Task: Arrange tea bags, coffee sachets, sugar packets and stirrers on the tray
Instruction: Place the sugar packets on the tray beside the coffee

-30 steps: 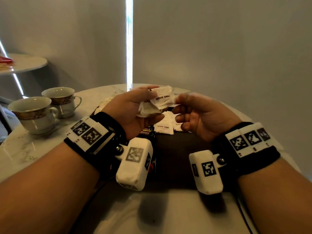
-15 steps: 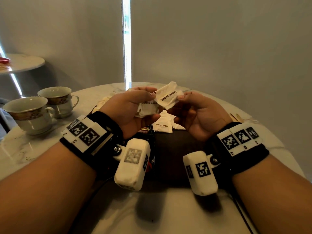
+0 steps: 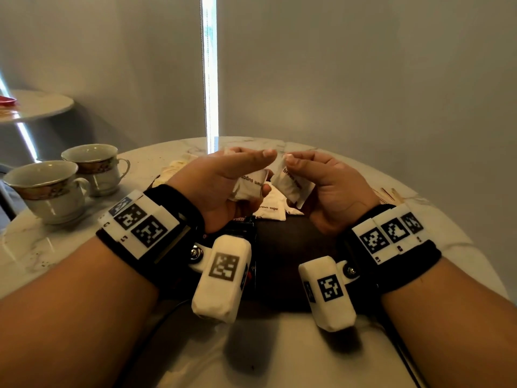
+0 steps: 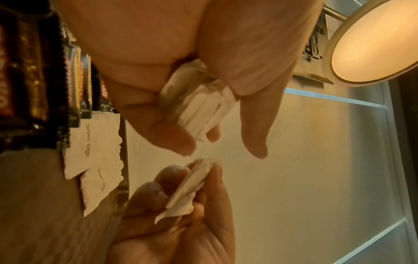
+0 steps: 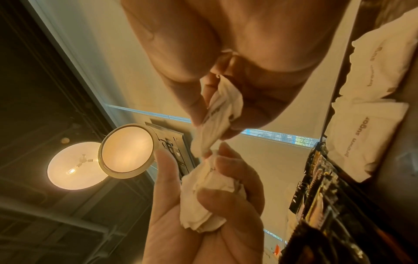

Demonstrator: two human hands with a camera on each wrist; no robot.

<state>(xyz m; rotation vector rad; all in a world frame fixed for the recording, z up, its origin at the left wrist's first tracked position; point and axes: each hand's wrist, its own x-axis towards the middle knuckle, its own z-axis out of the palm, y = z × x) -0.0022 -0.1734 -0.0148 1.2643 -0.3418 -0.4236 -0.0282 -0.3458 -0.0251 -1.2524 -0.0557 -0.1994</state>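
Two hands meet at the centre of the head view, raised above a dark tray (image 3: 282,247). The left hand (image 3: 221,189) keeps a small bunch of white sugar packets (image 3: 249,184) tucked between its thumb and lower fingers, while its index finger reaches out straight toward the other hand. In the left wrist view the same bunch (image 4: 199,107) sits edge-on between thumb and fingers near the middle of the frame. The right hand (image 3: 327,189) pinches a single sugar packet (image 3: 292,184) by its upper edge between thumb and curled fingers; the packet hangs just beside the left hand's bunch, and whether the two touch cannot be told.

Lower in the centre of the head view, two more loose packets printed "brown sugar" (image 3: 270,211) lie on the far part of the tray, beside dark coffee sachets (image 3: 243,219) whose row shows at the left edge of the left wrist view (image 4: 34,80). At centre left of the head view two teacups (image 3: 70,180) stand on the white marble table (image 3: 42,247), well apart from the hands. Wooden stirrers (image 3: 390,193) lie on the table at centre right.
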